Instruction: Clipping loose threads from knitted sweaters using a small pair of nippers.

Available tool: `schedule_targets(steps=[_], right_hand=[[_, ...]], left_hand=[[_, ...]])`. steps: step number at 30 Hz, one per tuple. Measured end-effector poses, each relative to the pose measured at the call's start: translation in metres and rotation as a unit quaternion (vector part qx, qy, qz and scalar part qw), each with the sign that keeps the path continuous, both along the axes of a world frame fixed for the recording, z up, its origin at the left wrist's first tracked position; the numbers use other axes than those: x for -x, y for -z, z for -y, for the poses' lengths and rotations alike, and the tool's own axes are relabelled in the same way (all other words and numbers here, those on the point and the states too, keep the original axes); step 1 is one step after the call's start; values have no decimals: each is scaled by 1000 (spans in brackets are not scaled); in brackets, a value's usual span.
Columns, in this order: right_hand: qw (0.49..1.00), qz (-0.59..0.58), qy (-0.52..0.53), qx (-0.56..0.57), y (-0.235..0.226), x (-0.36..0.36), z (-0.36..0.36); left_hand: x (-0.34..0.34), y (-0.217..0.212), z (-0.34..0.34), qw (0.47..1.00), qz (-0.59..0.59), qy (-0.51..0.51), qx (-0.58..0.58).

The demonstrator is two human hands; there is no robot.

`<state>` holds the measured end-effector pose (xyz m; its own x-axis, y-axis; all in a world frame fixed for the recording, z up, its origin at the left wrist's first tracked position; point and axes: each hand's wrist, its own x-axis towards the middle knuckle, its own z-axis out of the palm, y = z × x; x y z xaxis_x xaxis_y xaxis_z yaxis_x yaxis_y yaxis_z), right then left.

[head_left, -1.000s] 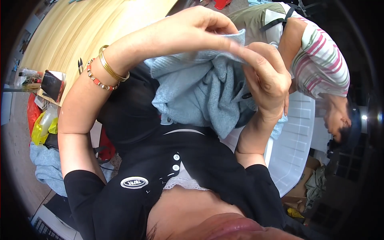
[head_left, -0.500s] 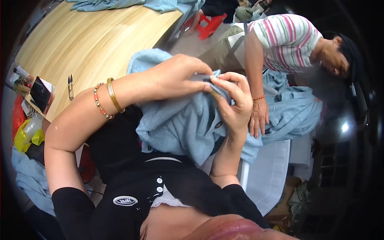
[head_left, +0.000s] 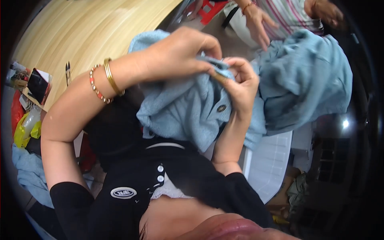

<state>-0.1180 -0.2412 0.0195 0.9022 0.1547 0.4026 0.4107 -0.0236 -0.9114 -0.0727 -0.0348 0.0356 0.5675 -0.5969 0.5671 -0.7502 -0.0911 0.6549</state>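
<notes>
A light blue knit cardigan [head_left: 180, 108] with a dark button [head_left: 221, 108] lies bunched across my lap. My left hand [head_left: 186, 52], with bracelets on its wrist, pinches a folded edge of it between thumb and fingers. My right hand [head_left: 242, 82] grips the same edge from the other side, close to my left fingertips. The button hangs just below my right hand. Whatever lies inside the fold is hidden by the fingers.
At the left stands a wooden table [head_left: 88, 32] with thread snips [head_left: 68, 73] and a phone [head_left: 39, 86]. A co-worker's hand [head_left: 259, 24] is beyond a heap of blue knitwear [head_left: 304, 80] at the right. Under it sits a pale plastic bin [head_left: 272, 160].
The heap of blue knitwear at right has risen and bulked up, blurred by motion. The co-worker's hand has moved up and away from it. My hands keep hold of the cardigan's edge.
</notes>
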Motion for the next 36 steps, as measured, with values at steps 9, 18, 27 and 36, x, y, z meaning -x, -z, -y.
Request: schedule_targets(steps=[9,18,27,36], right_hand=[[996,20,-79,-38,9,-8,14],[995,92,-42,-23,16,-8,12],[950,224,123,177,7,2,11],[920,244,191,239,9,9,9]], left_hand=[[0,-2,-1,998,51,19,-23],[0,6,3,990,131,-22,-38],[13,3,9,977,182,-72,-81],[13,-1,18,957,194,-148,-155]])
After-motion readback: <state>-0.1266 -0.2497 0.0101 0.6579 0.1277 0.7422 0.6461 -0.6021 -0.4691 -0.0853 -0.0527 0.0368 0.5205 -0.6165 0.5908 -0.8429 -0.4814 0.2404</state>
